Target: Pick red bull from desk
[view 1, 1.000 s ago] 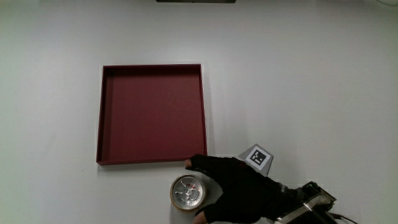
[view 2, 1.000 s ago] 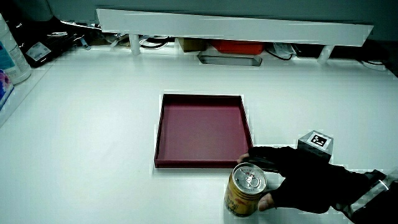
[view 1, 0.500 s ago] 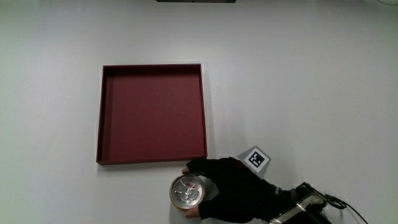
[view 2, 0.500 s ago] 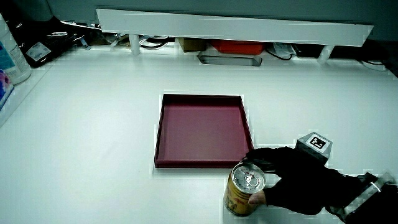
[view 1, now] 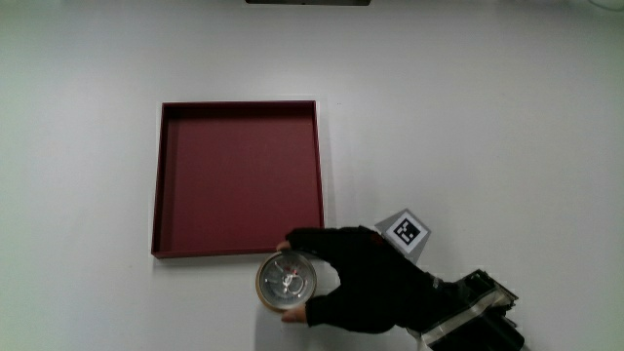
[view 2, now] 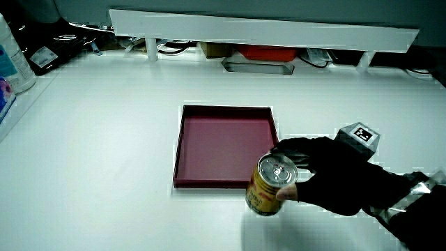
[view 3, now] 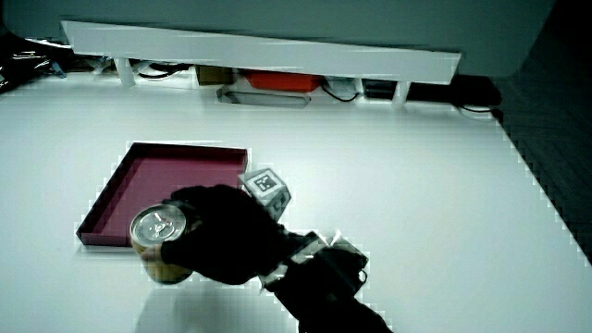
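Hand (view 1: 361, 288) wrapped round can (view 1: 286, 281) sidewall, just beside tray (view 1: 156, 175) edge nearest person. Can looks lifted off table. Likely rigid, smooth, slippery metal; mid-body grip best, squeeze gently.

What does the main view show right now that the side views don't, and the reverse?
Main view only: the can's round top seen straight down, and the whole square outline of the red tray just farther from the person than the can.

Side views only: the can's gold side wall, clear of the table in a side view, with its shadow on the table below, and the low partition.

Shared: the hand wrapped around the can, with the patterned cube on its back, next to the tray's nearer edge.
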The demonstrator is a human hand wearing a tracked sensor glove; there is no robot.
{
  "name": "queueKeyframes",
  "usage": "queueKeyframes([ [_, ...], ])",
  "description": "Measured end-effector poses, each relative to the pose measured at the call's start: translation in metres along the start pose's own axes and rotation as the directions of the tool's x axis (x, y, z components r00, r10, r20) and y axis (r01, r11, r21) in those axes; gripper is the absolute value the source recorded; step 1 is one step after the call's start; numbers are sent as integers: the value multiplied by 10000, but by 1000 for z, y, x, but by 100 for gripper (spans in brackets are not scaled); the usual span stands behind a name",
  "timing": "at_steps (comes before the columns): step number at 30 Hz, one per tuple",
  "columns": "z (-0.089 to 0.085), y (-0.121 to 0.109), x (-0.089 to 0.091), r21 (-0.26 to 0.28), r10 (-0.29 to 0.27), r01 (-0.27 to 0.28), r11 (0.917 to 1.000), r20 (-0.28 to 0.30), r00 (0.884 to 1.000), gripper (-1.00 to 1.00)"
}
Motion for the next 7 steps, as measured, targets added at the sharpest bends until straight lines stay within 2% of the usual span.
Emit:
queueKeyframes([
  [5, 13, 10, -16, 446, 357, -384, 9983, 600, 9976, 100],
  [6, 17, 12, -17, 526, 398, -449, 9976, 951, 9947, 100],
  [7, 18, 15, -20, 631, 403, -457, 9970, 856, 9955, 100],
])
